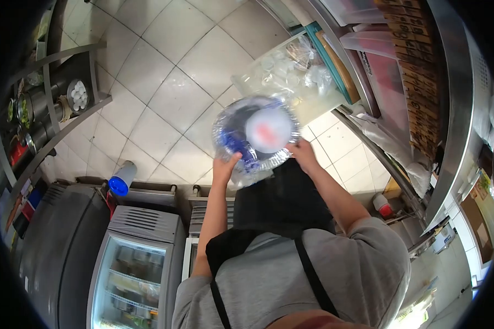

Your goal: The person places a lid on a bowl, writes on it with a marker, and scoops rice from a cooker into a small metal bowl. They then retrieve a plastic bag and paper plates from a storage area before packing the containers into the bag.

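A round, shiny basin-like container with clear plastic around it is held out in front of my body. Inside it lie a whitish round item with a red patch and something blue; blur hides what they are. My left hand is closed on the container's near left rim, thumb on top. At the near right rim, my right hand grips the edge. Just beyond the container is an open translucent drawer holding clear plastic bags.
A lit glass-door fridge and a dark cabinet stand at the lower left. Near them is a blue-lidded container. Shelving with a bowl of white balls is on the left, a metal counter on the right.
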